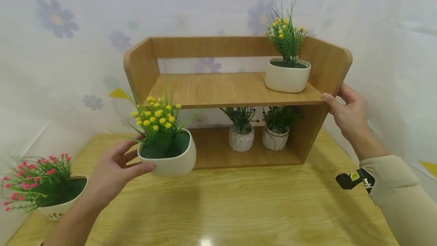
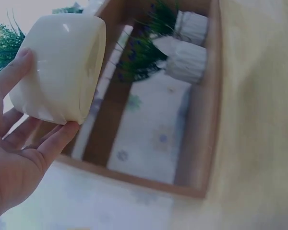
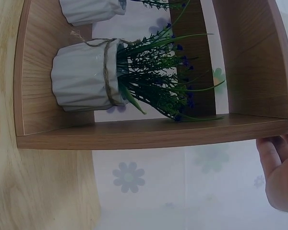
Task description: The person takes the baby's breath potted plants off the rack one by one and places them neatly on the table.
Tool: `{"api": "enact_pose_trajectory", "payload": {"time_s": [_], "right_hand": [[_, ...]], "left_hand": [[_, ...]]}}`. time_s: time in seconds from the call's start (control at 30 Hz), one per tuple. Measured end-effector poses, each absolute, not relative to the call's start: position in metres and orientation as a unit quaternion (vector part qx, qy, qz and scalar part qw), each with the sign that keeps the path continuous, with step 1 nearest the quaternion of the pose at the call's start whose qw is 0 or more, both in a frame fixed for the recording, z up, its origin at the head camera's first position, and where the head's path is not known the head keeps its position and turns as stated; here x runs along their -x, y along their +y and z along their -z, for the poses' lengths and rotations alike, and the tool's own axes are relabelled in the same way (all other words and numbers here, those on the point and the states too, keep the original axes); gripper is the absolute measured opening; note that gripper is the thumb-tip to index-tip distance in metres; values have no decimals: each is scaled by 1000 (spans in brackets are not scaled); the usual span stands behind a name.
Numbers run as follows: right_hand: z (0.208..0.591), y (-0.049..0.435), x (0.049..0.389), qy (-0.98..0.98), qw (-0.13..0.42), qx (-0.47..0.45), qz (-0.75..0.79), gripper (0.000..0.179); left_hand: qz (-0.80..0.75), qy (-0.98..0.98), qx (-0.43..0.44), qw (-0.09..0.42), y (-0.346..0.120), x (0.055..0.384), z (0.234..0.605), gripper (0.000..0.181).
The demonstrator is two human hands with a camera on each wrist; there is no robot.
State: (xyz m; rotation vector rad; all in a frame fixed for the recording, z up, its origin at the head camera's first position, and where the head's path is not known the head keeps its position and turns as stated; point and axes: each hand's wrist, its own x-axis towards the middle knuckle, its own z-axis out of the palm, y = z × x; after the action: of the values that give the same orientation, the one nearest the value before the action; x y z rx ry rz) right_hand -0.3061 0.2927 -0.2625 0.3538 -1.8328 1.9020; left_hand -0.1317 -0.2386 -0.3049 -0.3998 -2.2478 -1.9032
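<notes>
A white oval pot with an artificial yellow-flowered plant (image 1: 172,162) is raised in front of the wooden shelf's (image 1: 208,86) left end. My left hand (image 1: 114,172) grips this pot from its left side, thumb at the front. In the left wrist view, the fingers (image 2: 57,139) curl beneath the pot's smooth wall (image 2: 57,67). At the shelf's right side panel, my right hand (image 1: 353,115) holds on, thumb on the front edge and fingers on the outer face. In the right wrist view, only some of its fingers (image 3: 269,153) show against the panel.
Another white pot with yellow flowers (image 1: 288,77) stands on the upper board's right end. Two small white ribbed pots (image 1: 241,139) with dark purple-flowered plants are on the lower board. A pink-flowered potted plant (image 1: 54,204) sits on the table (image 1: 239,208) at left.
</notes>
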Motion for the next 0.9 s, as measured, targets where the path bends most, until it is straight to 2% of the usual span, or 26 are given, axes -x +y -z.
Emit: {"api": "enact_pose_trajectory", "payload": {"time_s": [0.33, 0.63, 0.9], "right_hand": [[262, 293, 306, -670, 236, -125, -693, 54], [262, 292, 305, -673, 239, -125, -689, 53], [263, 291, 305, -678, 246, -126, -682, 52]], "left_hand": [[616, -782, 55, 74, -273, 123, 354, 71], [571, -818, 11, 75, -304, 119, 378, 71], [530, -846, -20, 57, -319, 113, 395, 73]]}}
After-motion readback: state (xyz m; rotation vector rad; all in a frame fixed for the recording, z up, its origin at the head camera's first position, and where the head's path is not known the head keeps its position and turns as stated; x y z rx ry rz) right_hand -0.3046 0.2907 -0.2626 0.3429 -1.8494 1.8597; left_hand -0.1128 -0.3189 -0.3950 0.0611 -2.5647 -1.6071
